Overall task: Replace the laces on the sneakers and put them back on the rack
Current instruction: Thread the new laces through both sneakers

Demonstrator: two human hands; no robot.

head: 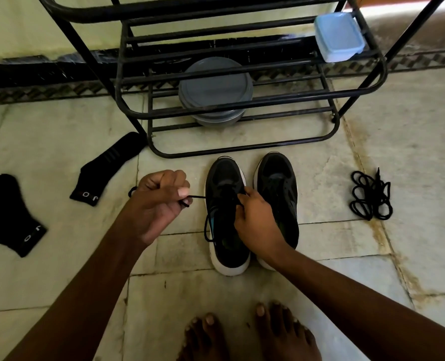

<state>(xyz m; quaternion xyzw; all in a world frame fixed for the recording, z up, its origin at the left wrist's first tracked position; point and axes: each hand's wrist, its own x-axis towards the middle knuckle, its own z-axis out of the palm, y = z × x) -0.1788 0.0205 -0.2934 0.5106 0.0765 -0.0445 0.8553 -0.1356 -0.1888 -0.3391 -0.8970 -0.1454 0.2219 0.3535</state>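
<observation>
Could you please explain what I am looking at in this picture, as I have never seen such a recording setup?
There is no machine: one camera worn on a person's head looks down at their bare hands. The left hand pinches the end of a black lace running to a black sneaker, which the right hand grips at the eyelets. The second sneaker stands beside it on the tiled floor, before a metal rack. A loose lace bundle and two socks lie nearby.

Socks [15, 214], blue tub [338, 36], grey plates [215, 84]
</observation>
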